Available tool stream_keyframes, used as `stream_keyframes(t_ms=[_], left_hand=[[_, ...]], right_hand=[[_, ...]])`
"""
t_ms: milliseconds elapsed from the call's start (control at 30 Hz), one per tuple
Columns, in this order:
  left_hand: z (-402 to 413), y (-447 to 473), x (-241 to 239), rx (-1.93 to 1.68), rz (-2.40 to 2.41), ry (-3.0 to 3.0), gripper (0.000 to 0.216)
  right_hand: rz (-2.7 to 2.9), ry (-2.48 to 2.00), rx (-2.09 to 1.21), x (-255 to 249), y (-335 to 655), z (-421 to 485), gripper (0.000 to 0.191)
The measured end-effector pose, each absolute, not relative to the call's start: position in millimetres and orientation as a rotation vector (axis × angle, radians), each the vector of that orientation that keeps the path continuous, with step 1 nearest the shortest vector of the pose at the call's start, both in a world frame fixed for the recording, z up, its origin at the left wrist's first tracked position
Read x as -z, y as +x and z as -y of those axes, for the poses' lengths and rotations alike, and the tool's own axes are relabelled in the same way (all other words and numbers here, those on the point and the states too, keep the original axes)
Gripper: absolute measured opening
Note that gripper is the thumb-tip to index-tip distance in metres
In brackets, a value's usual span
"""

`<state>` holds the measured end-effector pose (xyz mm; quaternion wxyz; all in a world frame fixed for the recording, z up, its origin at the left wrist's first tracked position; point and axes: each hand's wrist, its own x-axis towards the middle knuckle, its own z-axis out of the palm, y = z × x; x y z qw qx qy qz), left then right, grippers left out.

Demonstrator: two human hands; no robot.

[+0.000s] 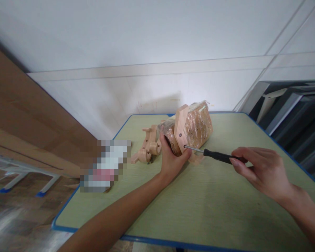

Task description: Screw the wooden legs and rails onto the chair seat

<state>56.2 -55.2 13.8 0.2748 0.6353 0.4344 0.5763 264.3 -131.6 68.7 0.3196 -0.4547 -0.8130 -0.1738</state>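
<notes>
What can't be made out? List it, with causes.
All in the head view:
Rear end of the screwdriver: covered by the right grip.
Its tip: too small to tell whether seated.
Most fingers of the left grip: hidden by the wrapped bundle.
Markings on the flat item: pixelated.
Left forearm: cut off by the bottom edge.

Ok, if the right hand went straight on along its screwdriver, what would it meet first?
Probably the pale wooden piece: the screwdriver in the right hand has its tip at a hole there. The left hand lies close to that line; depth there is unclear.
</notes>
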Motion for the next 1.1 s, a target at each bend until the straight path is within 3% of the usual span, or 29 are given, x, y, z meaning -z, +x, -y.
stream_keyframes(t_ms=[233,467,700,1100], left_hand=[[55.8,56.9,-15.7,-1.551,-1.182,1.71,0.104],[54.9,57.2,-14.9,-1.564,-1.181,1.678,0.101],[55.5,58.2,-17.8,-1.572,-1.156,1.651,0.097],[55.9,56.9,-15.8,-1.554,-1.158,1.66,0.1]], right_hand=[[2.105,-1.166,0.447,-67.9,263.3,131.6,0.024],[1.984,-1.176,0.16,-67.0,264.1,136.7,0.015],[2.155,-1.001,0.004,-69.2,270.8,137.9,0.025],[2.323,-0.877,0.369,-71.2,275.4,132.4,0.025]])
